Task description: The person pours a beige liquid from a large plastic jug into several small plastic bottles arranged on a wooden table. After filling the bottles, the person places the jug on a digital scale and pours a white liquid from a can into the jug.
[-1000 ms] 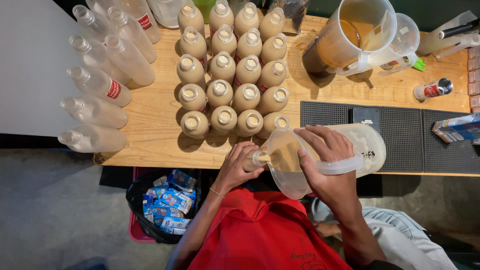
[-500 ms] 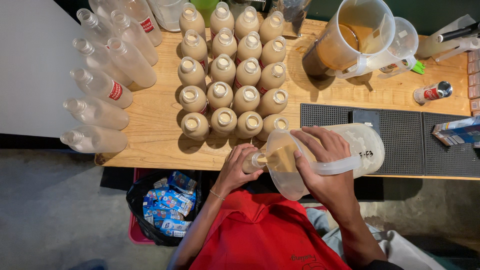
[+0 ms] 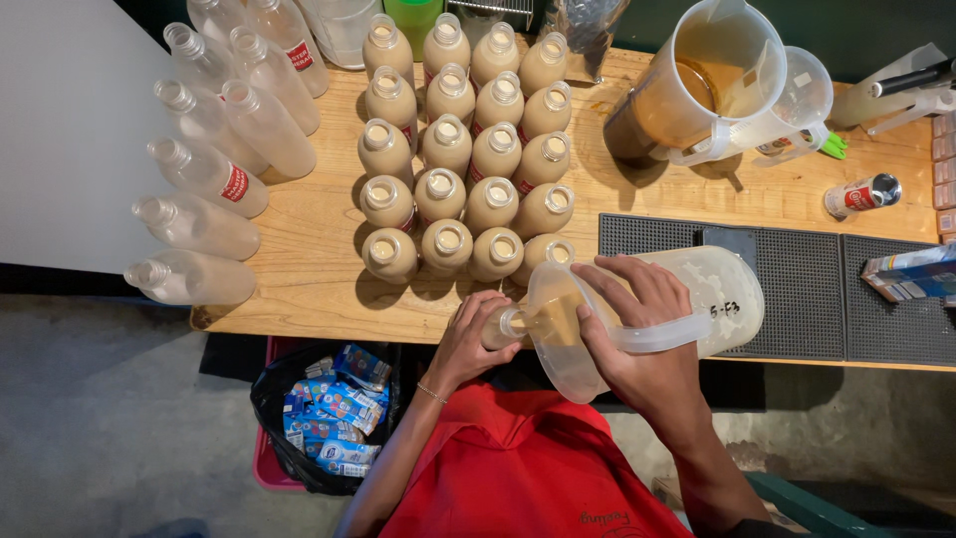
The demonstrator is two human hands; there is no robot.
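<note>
Right hand (image 3: pixel 637 339): fingers wrapped over the handle of a clear jug (image 3: pixel 637 319), tipping it on its side so the spout points left.
Left hand (image 3: pixel 468 344): closed round a small bottle (image 3: pixel 503 327), holding it slanted at the near edge of the wooden table (image 3: pixel 309 269), mouth up against the jug spout.
Jug: beige milky drink pooled at the spout end; rear half looks nearly drained.
Bottle being filled: off the table, just in front of the block of filled bottles (image 3: pixel 463 149); fill level hidden by the fingers.
Risk 1: overflow. Level cannot be read through the grip, so the pour could overtop the neck and run onto the red shirt (image 3: pixel 518 468).
Risk 2: spout slips off the narrow mouth. Both items are held in the air and tilted, with no support from the table.
Risk 3: jug body hangs over the black bar mat (image 3: pixel 817 299), beside the filled block; a swing left could knock the nearest uncapped bottles.
Empty bottles (image 3: pixel 214 149): lying to the left of the filled block, well apart from the hands.
Second jug (image 3: pixel 697 90): behind the mat, partly full, upright.
Bin bag (image 3: pixel 329 413): below the table edge, left of the person, holding blue cartons.
</note>
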